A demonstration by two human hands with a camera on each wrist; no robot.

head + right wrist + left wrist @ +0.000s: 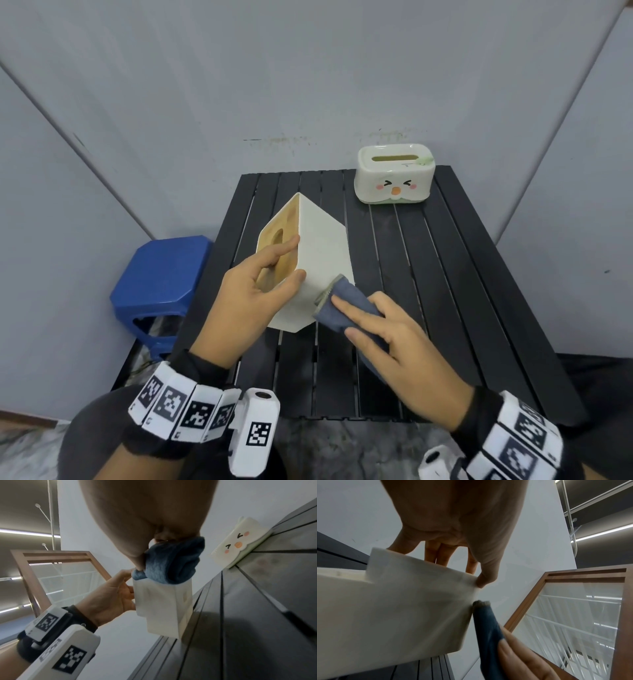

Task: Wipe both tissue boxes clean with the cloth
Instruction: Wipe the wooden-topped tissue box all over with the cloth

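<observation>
A plain white tissue box point(322, 246) with a wooden lid stands tipped on its edge on the black slatted table point(445, 281). My left hand point(260, 284) grips it at the near end, fingers on the wooden face and thumb on the white side. My right hand point(383, 329) presses a folded blue cloth point(337, 305) with straight fingers against the box's white side near its lower corner. The cloth point(171, 563) and box point(164, 604) show in the right wrist view, the box point(393, 608) and cloth point(486, 628) in the left wrist view. A second white box with a cartoon face point(394, 174) sits at the table's far right.
A blue plastic stool point(161, 281) stands left of the table. Grey partition walls close in behind and on both sides. The table's front edge lies just before my wrists.
</observation>
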